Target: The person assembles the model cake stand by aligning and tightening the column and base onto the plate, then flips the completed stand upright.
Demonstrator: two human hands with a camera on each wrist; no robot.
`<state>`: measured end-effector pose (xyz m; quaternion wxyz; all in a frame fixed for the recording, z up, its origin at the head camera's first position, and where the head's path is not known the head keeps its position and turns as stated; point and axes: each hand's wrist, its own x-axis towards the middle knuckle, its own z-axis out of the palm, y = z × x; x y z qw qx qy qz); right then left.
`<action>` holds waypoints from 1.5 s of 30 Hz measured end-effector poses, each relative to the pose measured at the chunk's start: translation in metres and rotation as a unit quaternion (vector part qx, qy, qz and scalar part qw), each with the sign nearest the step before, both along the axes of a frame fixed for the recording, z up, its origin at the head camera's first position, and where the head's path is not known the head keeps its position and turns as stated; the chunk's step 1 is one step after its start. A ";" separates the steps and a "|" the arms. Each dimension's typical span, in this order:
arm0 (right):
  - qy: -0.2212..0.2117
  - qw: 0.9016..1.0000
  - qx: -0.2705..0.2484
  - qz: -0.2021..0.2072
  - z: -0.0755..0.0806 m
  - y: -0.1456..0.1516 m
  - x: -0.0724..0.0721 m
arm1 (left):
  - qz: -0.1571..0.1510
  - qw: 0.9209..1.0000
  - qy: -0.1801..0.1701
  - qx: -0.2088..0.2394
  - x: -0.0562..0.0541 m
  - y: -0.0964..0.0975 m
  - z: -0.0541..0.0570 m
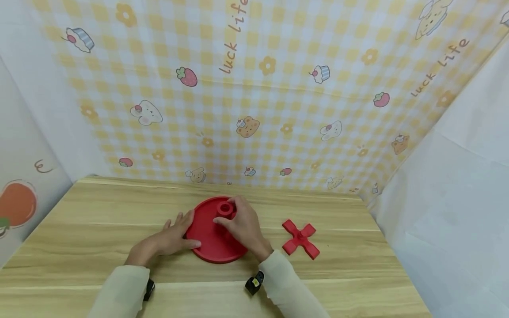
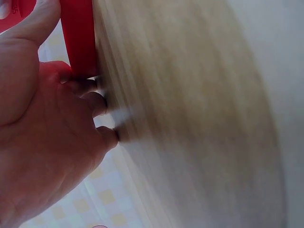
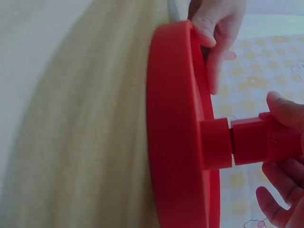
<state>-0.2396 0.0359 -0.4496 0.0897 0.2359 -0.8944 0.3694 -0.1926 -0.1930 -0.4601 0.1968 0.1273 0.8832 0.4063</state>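
A round red tray [image 1: 207, 238] with a raised rim lies on the table. My left hand [image 1: 171, 237] holds its left edge, thumb over the rim and fingers along the outer side. With thumb and fingers my right hand [image 1: 247, 225] grips a short red hollow tube [image 1: 225, 210] above the tray. In the right wrist view, the tube's lower end [image 3: 251, 141] lines up with a red socket [image 3: 216, 144] on the tray, a thin dark gap showing between them. The left wrist view shows the tray's side wall [image 2: 80, 38] against the left fingers.
To the right of the tray lies a red cross-shaped piece [image 1: 300, 237] with four flared arms and a small central peg. The wooden table [image 1: 342, 282] ends at a checked cloth backdrop [image 1: 278, 110], with white cloth [image 1: 449, 185] along the right side.
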 end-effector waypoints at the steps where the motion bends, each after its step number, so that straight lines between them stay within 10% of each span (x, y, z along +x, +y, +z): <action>1: 0.002 1.000 -0.002 -0.005 -0.001 -0.001 0.001 | 0.001 1.000 0.001 -0.003 0.000 0.000 -0.001; 7: 0.007 1.000 0.010 -0.013 -0.001 0.001 0.003 | 0.002 1.000 0.001 -0.014 -0.001 0.000 -0.005; 19: -0.127 0.977 -0.069 0.154 0.009 0.027 -0.012 | 0.000 1.000 -0.007 -0.013 0.000 0.000 0.003; 45: -0.068 0.995 -0.005 0.079 0.008 0.019 -0.009 | -0.006 1.000 -0.010 -0.007 -0.001 0.000 0.003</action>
